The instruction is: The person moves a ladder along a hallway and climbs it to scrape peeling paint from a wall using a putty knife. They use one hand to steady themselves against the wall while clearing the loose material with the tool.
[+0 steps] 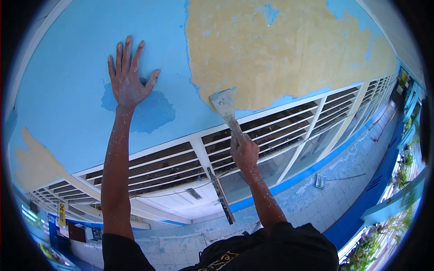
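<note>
My left hand (129,86) lies flat against the blue-painted wall (158,40), fingers spread, beside a darker blue patch (156,113). My right hand (245,153) is wrapped round the handle of a paint scraper (224,105). Its wide, whitish blade meets the wall at the lower left of a large bare tan area (271,54), close to the ragged edge of the blue paint. Pale flecks dot both forearms, and whitish dust coats the left fingers.
Below the wall runs a white-framed louvred window row (266,128). A narrow, paint-spotted strip (220,196) stands in front of it. Far below, the tiled floor (334,203) holds a small framed object (320,181) with a long thin rod. Plants (366,253) line the right side.
</note>
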`<state>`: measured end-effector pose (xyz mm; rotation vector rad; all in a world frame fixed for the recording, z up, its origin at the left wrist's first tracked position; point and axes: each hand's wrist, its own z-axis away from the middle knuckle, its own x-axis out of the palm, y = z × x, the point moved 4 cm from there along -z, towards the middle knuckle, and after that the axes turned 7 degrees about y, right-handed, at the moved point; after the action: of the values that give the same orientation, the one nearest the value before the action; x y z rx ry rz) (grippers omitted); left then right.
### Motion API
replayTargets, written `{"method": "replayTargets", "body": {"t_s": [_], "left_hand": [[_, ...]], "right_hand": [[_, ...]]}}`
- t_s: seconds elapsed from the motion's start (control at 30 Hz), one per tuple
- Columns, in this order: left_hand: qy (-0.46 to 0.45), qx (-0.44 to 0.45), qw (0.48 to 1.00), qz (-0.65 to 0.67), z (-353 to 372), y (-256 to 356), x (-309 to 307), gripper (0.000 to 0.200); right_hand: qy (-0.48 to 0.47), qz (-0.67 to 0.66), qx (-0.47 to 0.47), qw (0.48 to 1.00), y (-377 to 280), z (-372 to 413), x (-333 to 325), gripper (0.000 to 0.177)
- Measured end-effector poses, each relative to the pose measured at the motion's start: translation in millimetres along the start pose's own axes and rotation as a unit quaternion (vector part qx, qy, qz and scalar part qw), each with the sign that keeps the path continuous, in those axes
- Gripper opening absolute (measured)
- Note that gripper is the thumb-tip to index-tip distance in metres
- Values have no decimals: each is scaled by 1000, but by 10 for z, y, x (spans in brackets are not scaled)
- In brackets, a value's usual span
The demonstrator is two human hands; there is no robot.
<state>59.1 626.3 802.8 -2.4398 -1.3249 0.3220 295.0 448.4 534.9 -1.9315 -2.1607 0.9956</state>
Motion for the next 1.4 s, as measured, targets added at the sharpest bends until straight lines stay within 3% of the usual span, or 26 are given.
{"method": "replayTargets", "body": {"t_s": [0.2,0.33,0.4,0.53,0.8,0.87,0.9,1.0,1.13,1.17,1.23,1.27,1.33,1.4], "left_hand": [[5,-6,1000,-6,4,-10,5,80],[16,2,1000,0,-8,20,-18,79],[15,6,1000,3,-23,17,-24,79],[21,9,1000,-1,-24,29,-38,79],[30,11,999,5,-24,33,-40,79],[24,8,1000,0,-31,26,-40,79],[20,11,1000,-1,-27,26,-35,79],[23,15,1000,-3,-6,4,-8,80],[27,13,1000,6,-19,-3,-13,81],[25,10,1000,8,-27,-1,-20,81],[19,8,1000,15,14,34,-18,81],[21,11,1000,16,8,35,-16,81],[25,14,1000,9,-26,-11,-19,81],[19,9,1000,6,-19,31,-35,81]], "right_hand": [[-32,5,39,999,227,444,35,53],[49,-93,60,993,-109,-36,50,51],[11,-88,81,993,-168,-83,110,57],[-62,-154,111,980,-131,864,510,72],[-50,-177,236,954,-254,740,323,57],[47,-180,131,974,-473,858,447,56],[-20,-230,200,952,-486,939,509,56],[-7,-225,193,955,-452,928,525,56],[-61,-222,249,941,-498,939,570,57],[28,-222,151,963,-600,931,603,57],[40,-233,185,954,-553,900,701,57],[90,-226,161,957,-449,841,794,56],[161,-202,213,942,-247,424,593,54],[172,-209,234,934,-233,308,594,53]]}}
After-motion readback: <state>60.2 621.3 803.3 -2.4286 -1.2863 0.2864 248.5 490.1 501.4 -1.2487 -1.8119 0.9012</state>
